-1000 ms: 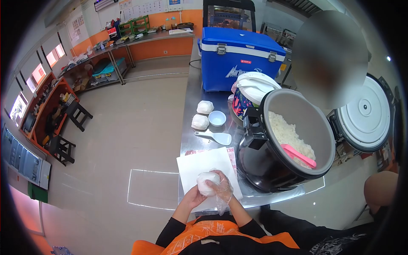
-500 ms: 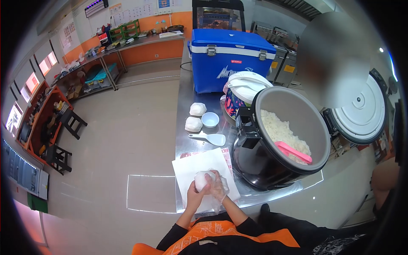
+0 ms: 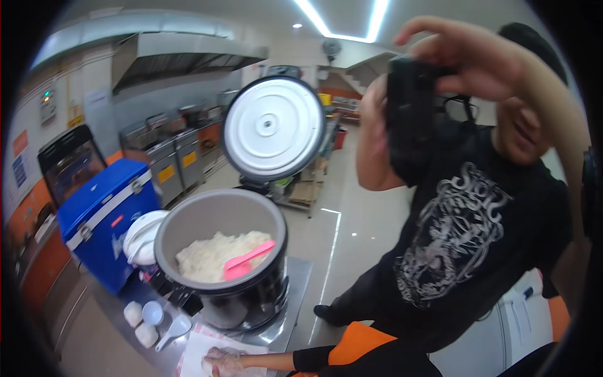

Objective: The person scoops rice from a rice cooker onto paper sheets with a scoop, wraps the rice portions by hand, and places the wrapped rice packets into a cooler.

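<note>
"Two white balls [image 3: 147,335] are being kept left of the rice cooker [image 3: 251,314]. What is being changed?"

"The view is being swung right, so handwork is being crowded low: before the cooker, another ball [image 3: 206,362] is being covered by the right hand [image 3: 224,362]; whether gripping, cannot be told. The left hand is not being shown."

"Room?"

"Right of the cooker, the table [image 3: 298,286] edge is being met by open floor [image 3: 352,251], then a co-worker [image 3: 452,251]."

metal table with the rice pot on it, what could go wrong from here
The rice pot stands open, so something might fall onto the rice. The pink paddle leans loose inside the pot and could slide deeper, handle and all. The right hand is over the white paper at the very bottom of the view, so a slip there might go unnoticed.
</note>
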The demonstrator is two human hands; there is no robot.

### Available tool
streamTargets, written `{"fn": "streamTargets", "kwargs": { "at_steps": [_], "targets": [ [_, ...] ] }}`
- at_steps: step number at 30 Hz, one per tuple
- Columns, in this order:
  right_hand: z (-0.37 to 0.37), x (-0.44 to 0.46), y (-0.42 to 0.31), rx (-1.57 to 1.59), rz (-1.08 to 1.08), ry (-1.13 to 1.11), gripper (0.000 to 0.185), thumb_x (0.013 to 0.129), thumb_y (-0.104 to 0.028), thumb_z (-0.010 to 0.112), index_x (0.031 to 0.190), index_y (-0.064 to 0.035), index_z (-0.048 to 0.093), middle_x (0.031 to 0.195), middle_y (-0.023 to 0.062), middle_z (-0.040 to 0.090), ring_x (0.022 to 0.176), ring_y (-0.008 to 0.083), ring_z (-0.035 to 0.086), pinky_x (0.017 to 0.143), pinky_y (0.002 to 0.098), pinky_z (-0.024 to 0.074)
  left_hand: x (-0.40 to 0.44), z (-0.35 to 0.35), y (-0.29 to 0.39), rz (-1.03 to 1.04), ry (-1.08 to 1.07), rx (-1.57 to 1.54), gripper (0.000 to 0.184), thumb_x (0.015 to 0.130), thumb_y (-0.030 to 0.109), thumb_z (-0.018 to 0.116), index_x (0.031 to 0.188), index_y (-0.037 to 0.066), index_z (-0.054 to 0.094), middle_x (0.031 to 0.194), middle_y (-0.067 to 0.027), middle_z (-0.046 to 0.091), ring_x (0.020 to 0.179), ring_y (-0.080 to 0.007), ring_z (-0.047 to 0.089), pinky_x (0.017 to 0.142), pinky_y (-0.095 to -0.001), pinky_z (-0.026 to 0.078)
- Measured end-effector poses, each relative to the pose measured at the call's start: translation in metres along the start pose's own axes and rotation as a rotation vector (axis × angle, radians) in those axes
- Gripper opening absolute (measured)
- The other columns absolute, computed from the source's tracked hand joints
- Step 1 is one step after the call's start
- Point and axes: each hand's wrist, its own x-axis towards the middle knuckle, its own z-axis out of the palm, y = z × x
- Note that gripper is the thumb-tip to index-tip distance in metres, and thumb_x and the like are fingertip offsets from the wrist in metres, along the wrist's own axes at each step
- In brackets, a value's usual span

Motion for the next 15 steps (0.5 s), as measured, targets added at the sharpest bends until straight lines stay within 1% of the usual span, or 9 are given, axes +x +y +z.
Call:
{"fn": "streamTargets", "kwargs": {
  "at_steps": [2,3,6,7,9,11,12,14,15],
  "targets": [
    [0.014,-0.001,0.004,0.238,0.065,0.054,0.059,0.073,0.013,0.056,0.125,-0.0085,0.037,0.106,0.0082,0.058,0.102,0.0154,0.056,0.093,0.029,0.0443,-0.002,-0.001,0.005,0.008,-0.019,-0.115,0.052,0.088,0.031,0.056,0.116,-0.011,0.049,0.109,-0.0134,0.055,0.095,-0.022,0.053,0.081,-0.0307,0.045],
    [0.023,-0.003,0.013,0.167,-0.015,0.053,0.061,0.073,0.015,0.056,0.126,-0.0059,0.034,0.109,0.0109,0.057,0.104,0.0173,0.055,0.094,0.0302,0.0446,0.001,-0.006,0.009,0.033,0.013,-0.071,0.054,0.087,0.032,0.057,0.117,-0.012,0.049,0.11,-0.0142,0.055,0.096,-0.0227,0.052,0.082,-0.0308,0.045],
    [0.056,-0.029,0.025,0.28,0.017,0.286,0.058,0.072,0.018,0.054,0.122,-0.0065,0.037,0.104,0.006,0.053,0.092,0.0142,0.052,0.088,0.0283,0.0431,0.02,-0.027,0.031,0.128,0.106,0.049,0.061,0.085,0.032,0.06,0.121,-0.014,0.043,0.11,-0.0188,0.053,0.093,-0.0256,0.053,0.08,-0.0334,0.046],
    [0.068,-0.041,0.024,0.21,0.042,0.327,0.053,0.075,0.01,0.057,0.121,-0.0068,0.037,0.106,0.0059,0.052,0.098,0.0133,0.049,0.09,0.0313,0.0412,0.029,-0.036,0.037,0.148,0.115,0.059,0.061,0.084,0.033,0.061,0.121,-0.013,0.044,0.11,-0.0191,0.053,0.093,-0.0255,0.054,0.08,-0.0335,0.046],
    [0.08,-0.053,0.01,0.854,0.238,0.561,0.043,0.08,-0.01,0.057,0.12,-0.0103,0.041,0.11,0.0024,0.049,0.102,0.0129,0.046,0.098,0.0313,0.0354,0.061,-0.061,0.044,0.159,0.103,0.048,0.061,0.083,0.033,0.063,0.12,-0.011,0.044,0.11,-0.0195,0.054,0.094,-0.0253,0.056,0.08,-0.0335,0.047],
    [0.084,-0.072,-0.008,0.631,0.153,0.637,0.047,0.078,-0.014,0.059,0.121,-0.0096,0.041,0.115,0.0037,0.048,0.109,0.0147,0.044,0.102,0.032,0.0322,0.101,-0.089,0.04,0.146,0.085,0.033,0.062,0.081,0.034,0.064,0.12,-0.01,0.045,0.11,-0.02,0.055,0.094,-0.0251,0.057,0.079,-0.0336,0.048],
    [0.103,-0.081,-0.011,0.574,0.112,0.643,0.044,0.079,-0.018,0.059,0.12,-0.0093,0.043,0.112,0.0045,0.05,0.105,0.0156,0.046,0.097,0.0322,0.0345,0.125,-0.099,0.034,0.138,0.076,0.037,0.062,0.08,0.035,0.065,0.119,-0.009,0.045,0.111,-0.0202,0.055,0.094,-0.0251,0.058,0.079,-0.0336,0.049],
    [0.237,-0.065,0.004,0.751,0.047,0.413,0.041,0.08,-0.026,0.059,0.116,-0.0089,0.048,0.105,0.0063,0.054,0.095,0.0174,0.05,0.087,0.0327,0.039,0.171,-0.125,0.013,0.154,0.111,0.122,0.063,0.078,0.035,0.066,0.119,-0.007,0.045,0.111,-0.0206,0.056,0.095,-0.0249,0.059,0.078,-0.0336,0.05],
    [0.359,-0.048,0.018,0.936,0.046,0.196,0.041,0.081,-0.03,0.059,0.114,-0.0086,0.05,0.101,0.0071,0.055,0.091,0.0183,0.052,0.083,0.033,0.0413,0.198,-0.134,-0.007,0.188,0.202,0.226,0.065,0.077,0.037,0.067,0.119,-0.008,0.045,0.111,-0.0217,0.056,0.095,-0.0264,0.059,0.078,-0.0346,0.05]
  ]
}}
